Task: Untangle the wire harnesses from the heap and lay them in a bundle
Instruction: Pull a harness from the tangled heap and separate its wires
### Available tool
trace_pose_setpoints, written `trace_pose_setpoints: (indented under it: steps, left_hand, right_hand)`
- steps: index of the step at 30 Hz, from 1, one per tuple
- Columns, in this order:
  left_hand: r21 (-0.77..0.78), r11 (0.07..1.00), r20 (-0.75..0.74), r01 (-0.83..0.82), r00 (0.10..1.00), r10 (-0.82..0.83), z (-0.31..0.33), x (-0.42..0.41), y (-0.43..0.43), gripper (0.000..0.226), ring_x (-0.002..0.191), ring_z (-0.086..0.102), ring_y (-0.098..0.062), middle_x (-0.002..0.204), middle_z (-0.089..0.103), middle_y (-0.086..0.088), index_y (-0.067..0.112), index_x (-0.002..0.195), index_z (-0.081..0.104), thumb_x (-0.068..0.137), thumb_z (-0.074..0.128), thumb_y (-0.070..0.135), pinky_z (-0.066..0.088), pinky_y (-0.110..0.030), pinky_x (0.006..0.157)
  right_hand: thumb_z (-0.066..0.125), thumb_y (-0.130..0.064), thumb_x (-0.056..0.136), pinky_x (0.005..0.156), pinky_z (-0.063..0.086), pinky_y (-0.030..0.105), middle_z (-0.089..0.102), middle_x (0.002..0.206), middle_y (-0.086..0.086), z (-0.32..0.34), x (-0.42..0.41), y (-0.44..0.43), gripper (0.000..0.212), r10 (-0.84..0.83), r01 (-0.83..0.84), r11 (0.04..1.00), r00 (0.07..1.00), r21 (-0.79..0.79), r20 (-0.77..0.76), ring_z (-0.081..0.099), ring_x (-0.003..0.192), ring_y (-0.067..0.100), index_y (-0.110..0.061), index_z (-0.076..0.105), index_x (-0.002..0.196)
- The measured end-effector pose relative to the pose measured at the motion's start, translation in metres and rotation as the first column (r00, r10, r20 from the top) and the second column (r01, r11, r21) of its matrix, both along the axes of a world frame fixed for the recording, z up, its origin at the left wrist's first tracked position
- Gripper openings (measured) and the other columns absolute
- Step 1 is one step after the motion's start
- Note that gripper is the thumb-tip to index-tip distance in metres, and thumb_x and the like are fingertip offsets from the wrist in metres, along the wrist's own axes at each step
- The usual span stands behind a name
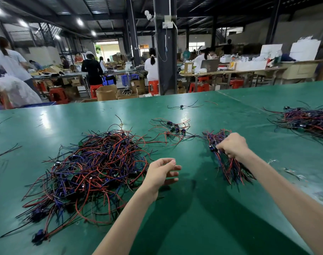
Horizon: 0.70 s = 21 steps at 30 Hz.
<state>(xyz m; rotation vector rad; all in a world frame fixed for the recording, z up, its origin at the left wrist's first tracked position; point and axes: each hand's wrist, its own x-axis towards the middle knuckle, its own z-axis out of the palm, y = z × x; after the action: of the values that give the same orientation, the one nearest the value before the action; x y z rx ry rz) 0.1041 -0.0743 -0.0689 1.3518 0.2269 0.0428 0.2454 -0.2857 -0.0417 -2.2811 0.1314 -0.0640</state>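
Observation:
A big tangled heap of red, blue and black wire harnesses (pixel 94 170) covers the left part of the green table (pixel 194 218). To the right lies a straightened bundle of harnesses (pixel 230 168), its ends fanned toward me. My right hand (pixel 233 145) grips this bundle near its middle, fingers curled round the wires. My left hand (pixel 161 173) hovers just right of the heap with fingers relaxed and spread, holding nothing.
A small loose cluster of harnesses (pixel 172 129) lies beyond my hands. Another large pile (pixel 308 120) sits at the far right, and a single harness (pixel 182 106) farther back. Stray wires lie at the left edge. Workers and benches fill the background.

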Motion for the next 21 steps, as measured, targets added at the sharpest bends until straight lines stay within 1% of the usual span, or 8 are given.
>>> trace_pose_setpoints:
  steps: [3, 6, 9, 13, 15, 17, 19, 21]
  left_hand:
    - [0.013, 1.0, -0.007, -0.016, 1.0, 0.016, 0.0, -0.001, 0.001, 0.013, 0.061, 0.057, -0.013, 0.081, 0.069, -0.008, 0.004, 0.105, 0.058, 0.095, 0.055, 0.011, 0.054, -0.025, 0.059]
    - [0.023, 0.999, -0.004, -0.025, 1.0, 0.025, -0.001, -0.001, 0.0, 0.014, 0.059, 0.056, -0.014, 0.081, 0.069, -0.008, 0.002, 0.107, 0.058, 0.095, 0.054, 0.009, 0.054, -0.024, 0.058]
    - [0.063, 0.998, 0.007, -0.028, 1.0, 0.028, -0.003, 0.0, 0.0, 0.014, 0.056, 0.058, -0.012, 0.079, 0.069, -0.007, 0.0, 0.107, 0.058, 0.095, 0.053, 0.007, 0.055, -0.025, 0.058]
    - [0.161, 0.986, 0.036, -0.049, 0.998, 0.044, -0.01, 0.003, -0.003, 0.009, 0.054, 0.057, -0.011, 0.076, 0.068, -0.006, 0.003, 0.099, 0.059, 0.096, 0.051, 0.005, 0.054, -0.024, 0.057]
    - [0.233, 0.97, 0.056, -0.068, 0.997, 0.056, -0.015, 0.004, -0.005, 0.009, 0.053, 0.056, -0.011, 0.076, 0.067, -0.006, 0.007, 0.093, 0.059, 0.095, 0.05, 0.004, 0.052, -0.022, 0.054]
    - [0.31, 0.947, 0.076, -0.087, 0.995, 0.066, -0.021, 0.004, -0.007, 0.012, 0.053, 0.055, -0.01, 0.075, 0.067, -0.006, 0.011, 0.089, 0.059, 0.094, 0.051, 0.004, 0.05, -0.02, 0.054]
    - [0.365, 0.926, 0.09, -0.099, 0.993, 0.071, -0.025, 0.003, -0.008, 0.015, 0.052, 0.055, -0.009, 0.074, 0.067, -0.003, 0.015, 0.086, 0.059, 0.094, 0.052, 0.005, 0.049, -0.02, 0.055]
    - [0.39, 0.915, 0.099, -0.101, 0.993, 0.068, -0.027, 0.004, -0.009, 0.015, 0.051, 0.054, -0.009, 0.072, 0.067, 0.0, 0.016, 0.085, 0.059, 0.093, 0.052, 0.005, 0.048, -0.021, 0.056]
  right_hand:
    - [0.063, -0.006, 0.072, 0.067, 0.048, 0.032, 0.062, 0.081, 0.021, -0.017, -0.003, -0.001, 0.01, -0.06, 0.064, 0.974, 0.998, -0.216, 0.023, 0.056, 0.07, 0.03, 0.001, 0.066, 0.079]
    - [0.056, -0.001, 0.072, 0.068, 0.047, 0.032, 0.06, 0.086, 0.022, -0.021, -0.009, 0.004, 0.011, -0.055, 0.088, 0.93, 0.993, -0.356, 0.101, 0.059, 0.08, 0.035, 0.0, 0.063, 0.08]
    - [0.054, 0.0, 0.076, 0.062, 0.039, 0.032, 0.061, 0.092, 0.02, -0.026, -0.014, 0.007, 0.009, -0.008, 0.145, 0.838, 0.967, -0.526, 0.255, 0.061, 0.087, 0.037, -0.004, 0.049, 0.082]
    - [0.053, -0.011, 0.086, 0.064, 0.041, 0.033, 0.059, 0.103, 0.014, -0.033, -0.012, 0.008, 0.015, 0.22, 0.137, 0.739, 0.876, -0.66, 0.429, 0.059, 0.093, 0.033, -0.006, 0.057, 0.099]
    - [0.047, -0.026, 0.093, 0.085, 0.041, 0.035, 0.053, 0.124, 0.005, -0.04, -0.009, 0.01, 0.027, 0.414, 0.03, 0.614, 0.838, -0.789, 0.354, 0.049, 0.112, 0.025, -0.017, 0.059, 0.115]
    - [0.036, -0.04, 0.097, 0.104, 0.025, 0.038, 0.04, 0.144, -0.005, -0.048, -0.005, 0.014, 0.036, 0.498, -0.104, 0.516, 0.844, -0.85, 0.2, 0.034, 0.131, 0.018, -0.028, 0.054, 0.127]
    - [0.029, -0.044, 0.1, 0.113, 0.012, 0.04, 0.03, 0.151, -0.01, -0.053, 0.0, 0.015, 0.04, 0.476, -0.188, 0.517, 0.874, -0.835, 0.098, 0.022, 0.14, 0.013, -0.031, 0.051, 0.131]
    - [0.027, -0.042, 0.1, 0.115, 0.009, 0.036, 0.028, 0.153, -0.011, -0.054, 0.006, 0.011, 0.042, 0.452, -0.192, 0.533, 0.888, -0.824, 0.086, 0.019, 0.142, 0.01, -0.028, 0.053, 0.13]
